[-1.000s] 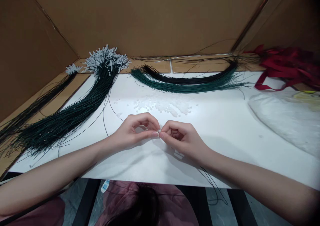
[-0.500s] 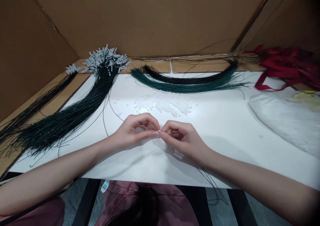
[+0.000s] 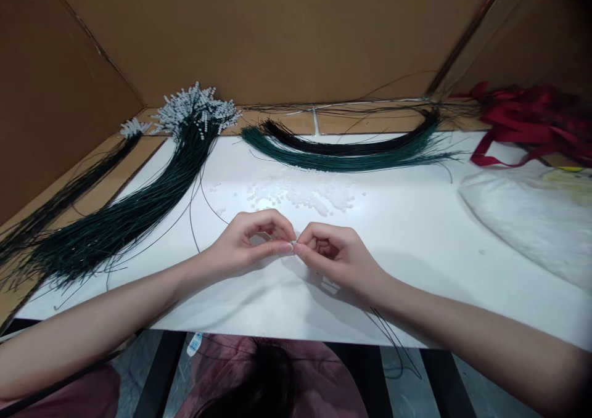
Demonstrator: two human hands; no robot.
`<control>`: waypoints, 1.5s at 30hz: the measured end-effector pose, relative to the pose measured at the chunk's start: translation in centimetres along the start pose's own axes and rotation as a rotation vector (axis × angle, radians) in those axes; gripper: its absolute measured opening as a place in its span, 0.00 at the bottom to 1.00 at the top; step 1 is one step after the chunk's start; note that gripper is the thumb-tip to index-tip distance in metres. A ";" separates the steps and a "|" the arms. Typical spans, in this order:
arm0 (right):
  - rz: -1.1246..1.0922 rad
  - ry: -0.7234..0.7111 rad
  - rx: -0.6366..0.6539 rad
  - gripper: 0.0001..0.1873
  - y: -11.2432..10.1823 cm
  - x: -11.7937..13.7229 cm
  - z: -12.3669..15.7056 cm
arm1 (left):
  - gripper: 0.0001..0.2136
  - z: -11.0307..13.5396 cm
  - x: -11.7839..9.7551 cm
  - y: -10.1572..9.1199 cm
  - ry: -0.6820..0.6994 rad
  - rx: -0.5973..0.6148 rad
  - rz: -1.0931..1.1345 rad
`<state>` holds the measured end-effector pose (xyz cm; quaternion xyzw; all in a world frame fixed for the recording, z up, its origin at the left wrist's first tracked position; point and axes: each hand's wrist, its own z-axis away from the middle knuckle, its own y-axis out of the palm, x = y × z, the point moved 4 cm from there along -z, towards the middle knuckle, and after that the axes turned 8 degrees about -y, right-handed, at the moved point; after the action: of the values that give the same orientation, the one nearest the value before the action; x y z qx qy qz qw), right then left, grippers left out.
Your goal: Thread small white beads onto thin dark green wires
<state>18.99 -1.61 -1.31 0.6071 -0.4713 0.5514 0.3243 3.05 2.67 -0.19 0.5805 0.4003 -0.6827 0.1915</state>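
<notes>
Over the front middle of the white board, my left hand and my right hand meet fingertip to fingertip. A tiny white bead shows between them, pinched by thumb and forefinger on each side. Any wire at the bead is mostly covered by the fingers. Thin dark wires come out from under my right forearm and loop over the board's front edge. Beyond my hands lies a scatter of loose white beads.
On the left rests a thick bundle of dark green wires with white beaded tips, beside a thinner bundle. Bare green and black wires curve along the back. Red ribbon and a clear plastic bag are at right. Cardboard walls stand behind.
</notes>
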 end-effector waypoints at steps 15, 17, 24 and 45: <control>0.002 0.003 -0.004 0.10 0.0 -0.1 0.1 | 0.06 0.0 -0.2 0.0 -0.009 0.004 -0.008; -0.001 0.006 -0.005 0.10 0.0 -0.1 0.1 | 0.06 0.0 -0.2 0.0 -0.007 0.003 -0.015; 0.002 0.004 -0.001 0.10 0.0 0.0 0.1 | 0.06 0.1 0.0 0.0 -0.009 0.016 -0.014; -0.012 0.006 0.004 0.11 0.0 -0.1 0.1 | 0.05 0.1 0.0 0.0 -0.007 0.023 -0.002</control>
<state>19.03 -1.72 -1.43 0.6090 -0.4655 0.5522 0.3277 3.00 2.63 -0.19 0.5798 0.3924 -0.6896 0.1854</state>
